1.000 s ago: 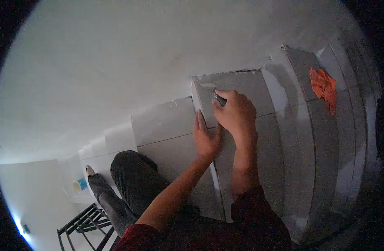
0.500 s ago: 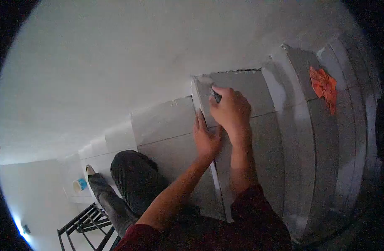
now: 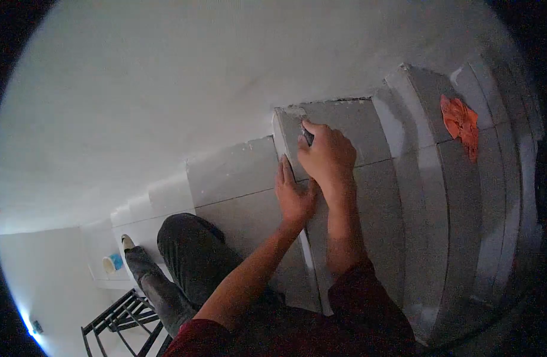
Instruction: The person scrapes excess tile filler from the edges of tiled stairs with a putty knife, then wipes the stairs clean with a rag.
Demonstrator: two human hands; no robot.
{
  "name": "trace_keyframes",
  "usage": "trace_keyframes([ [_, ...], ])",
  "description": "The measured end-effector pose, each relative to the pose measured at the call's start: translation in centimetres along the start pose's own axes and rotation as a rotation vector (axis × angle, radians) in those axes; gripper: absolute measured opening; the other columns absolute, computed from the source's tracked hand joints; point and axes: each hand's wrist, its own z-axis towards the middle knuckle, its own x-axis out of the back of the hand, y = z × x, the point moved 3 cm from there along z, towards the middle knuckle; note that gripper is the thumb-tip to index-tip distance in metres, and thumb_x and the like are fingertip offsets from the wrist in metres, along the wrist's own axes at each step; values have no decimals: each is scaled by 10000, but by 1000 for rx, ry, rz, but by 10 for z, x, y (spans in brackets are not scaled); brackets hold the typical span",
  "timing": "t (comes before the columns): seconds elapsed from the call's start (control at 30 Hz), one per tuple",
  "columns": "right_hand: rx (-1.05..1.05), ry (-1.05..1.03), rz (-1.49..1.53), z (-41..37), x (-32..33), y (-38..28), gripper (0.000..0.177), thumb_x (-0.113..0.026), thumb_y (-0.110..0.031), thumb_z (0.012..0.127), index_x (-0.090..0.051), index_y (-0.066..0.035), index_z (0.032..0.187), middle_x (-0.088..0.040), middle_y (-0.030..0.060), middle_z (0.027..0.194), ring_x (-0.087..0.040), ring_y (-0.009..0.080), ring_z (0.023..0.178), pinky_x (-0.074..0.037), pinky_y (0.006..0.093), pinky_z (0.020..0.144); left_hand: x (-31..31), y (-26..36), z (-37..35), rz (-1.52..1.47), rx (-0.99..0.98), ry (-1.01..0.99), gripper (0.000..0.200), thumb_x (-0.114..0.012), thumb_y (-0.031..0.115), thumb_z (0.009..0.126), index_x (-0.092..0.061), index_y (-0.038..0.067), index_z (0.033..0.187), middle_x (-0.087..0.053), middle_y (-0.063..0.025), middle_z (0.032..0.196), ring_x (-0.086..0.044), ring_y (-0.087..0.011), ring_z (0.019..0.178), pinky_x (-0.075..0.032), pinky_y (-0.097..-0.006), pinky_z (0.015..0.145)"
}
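Observation:
My right hand (image 3: 328,152) is closed round a small dark-handled tool (image 3: 308,135), whose tip points at the stair tile near the wall. The blade end is too small to make out. Left of it, my left hand (image 3: 296,196) rests with its fingers stretched along the front edge of the grey tiled step (image 3: 368,190). Nothing shows in that hand. Pale, rough material (image 3: 294,111) lies at the tile's corner beside the wall.
An orange cloth (image 3: 461,122) lies on a step at the right. The pale wall (image 3: 166,89) runs along the stairs. At the lower left are a blue and white bucket (image 3: 112,263), a dark metal frame (image 3: 121,315) and my bent legs (image 3: 193,256).
The hands have hardly moved; my right hand is shifted very slightly left. More of the pale patch at the tile's corner shows.

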Motion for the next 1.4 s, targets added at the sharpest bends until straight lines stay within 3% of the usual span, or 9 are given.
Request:
trace_keyframes([
  [0.23,-16,-30,19,1,2,3,394,-698,-308,874,-708,-151,1235,-710,195,1122,-678,372,1060,-527,473,936,4,5,0,-58,54,-19,862,-727,286,865,-291,-103,1498,-385,-348,1478,-409,-481,1357,-320,-534,1136],
  [0.5,7,-36,15,2,10,3,369,-698,-291,872,-723,-148,1211,-710,185,1127,-676,377,1064,-529,464,937,5,5,2,44,-5,34,842,-728,295,873,-312,-108,1485,-414,-349,1456,-448,-490,1319,-363,-514,1116],
  [0.6,-22,-126,-5,-17,30,7,364,-702,-311,874,-731,-147,1197,-708,180,1140,-670,367,1079,-527,455,938,5,2,3,24,-78,60,833,-723,301,878,-319,-103,1484,-427,-348,1447,-459,-493,1310,-371,-518,1109],
  [0.67,71,-72,-58,-26,36,9,344,-684,-323,863,-736,-114,1131,-721,184,1045,-687,370,994,-540,494,882,5,3,5,-26,-46,45,828,-720,298,881,-319,-104,1483,-428,-352,1444,-455,-493,1316,-372,-519,1109],
  [0.77,60,27,-14,-9,19,19,338,-689,-320,860,-736,-112,1123,-721,173,1051,-685,365,1003,-537,488,887,5,8,4,-19,7,24,825,-719,301,886,-319,-103,1485,-427,-353,1447,-447,-490,1327,-374,-517,1109],
  [0.87,-22,-80,-25,-17,42,6,332,-745,-298,857,-752,-128,1142,-719,170,1094,-677,357,1067,-526,439,933,7,9,4,16,22,20,831,-717,321,893,-316,-96,1489,-420,-347,1458,-443,-485,1335,-370,-510,1114],
  [1.3,92,-53,46,-16,31,5,385,-721,-330,870,-728,-110,1187,-701,185,1172,-675,360,1081,-518,436,955,8,6,2,-38,-7,42,833,-721,325,896,-319,-91,1496,-425,-322,1470,-424,-464,1356,-339,-503,1138],
  [1.4,-4,-156,32,-16,32,5,421,-717,-346,876,-710,-97,1216,-694,192,1189,-672,356,1099,-512,433,965,4,2,2,-27,2,32,834,-718,313,898,-306,-91,1500,-423,-320,1469,-426,-460,1351,-333,-507,1140],
])
